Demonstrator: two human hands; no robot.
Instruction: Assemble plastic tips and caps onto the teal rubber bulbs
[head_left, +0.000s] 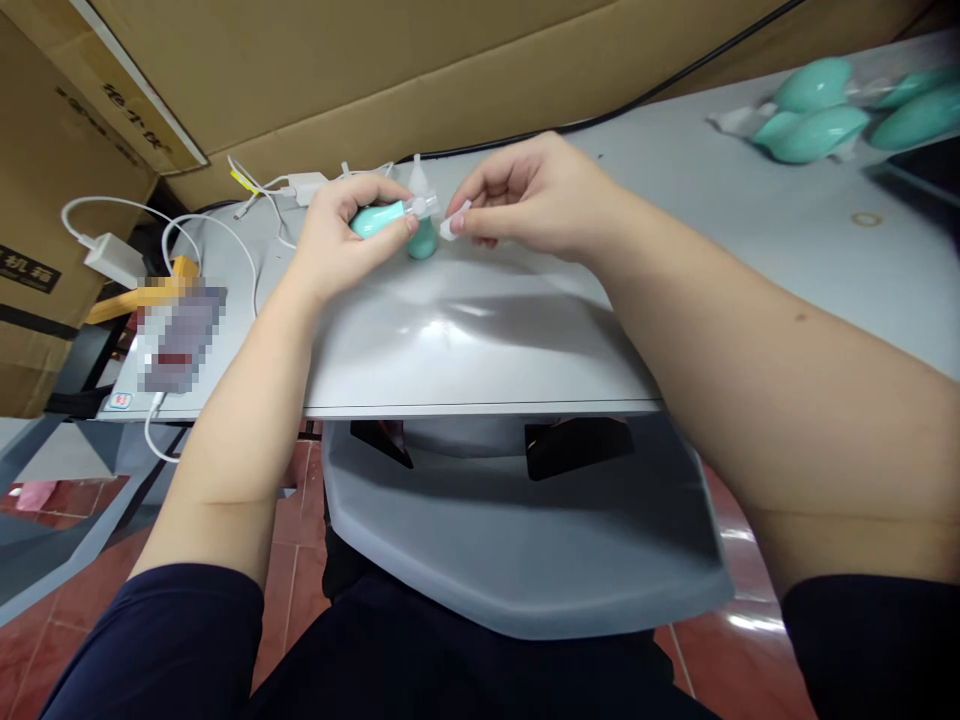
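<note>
- Left hand (341, 230): gripped a teal squeeze bulb (377, 219) over the tabletop (480, 375).
- Right hand (536, 200): pinched a white nozzle (454, 221) just beside the bulb's clear connector (424, 205).
- Other teal bulbs (821, 133): lay to the right.

Moderate light produces glare and soft shadows on the tabletop (712, 180) and reflections on the floor (289, 600), with wide-angle stretching marginally and pixelation at left.

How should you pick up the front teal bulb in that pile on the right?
Probably around the fat middle of the front teal bulb, from the side nearest the person. It lies on its side with that rounded face showing; another teal bulb sits right behind it, and more bulbs crowd its right.
</note>
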